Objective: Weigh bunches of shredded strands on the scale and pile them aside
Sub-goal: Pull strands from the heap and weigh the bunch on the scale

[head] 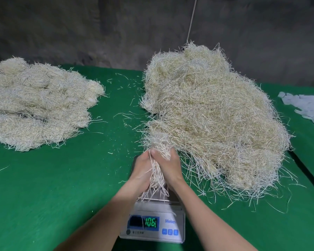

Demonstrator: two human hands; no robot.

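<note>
A bunch of pale shredded strands stands upright over the scale, gripped from both sides. My left hand and my right hand are both closed around its middle, thumbs on top. Loose ends of the bunch trail down onto the scale's steel platform. The green display reads 106 and a further digit. A big loose heap of strands lies just right of the hands. A pile of laid-out bunches rests at the left.
A green cloth covers the table, with stray strands scattered in the middle. Pale plastic gloves lie at the right edge. A dark wall and a white cord are behind the table.
</note>
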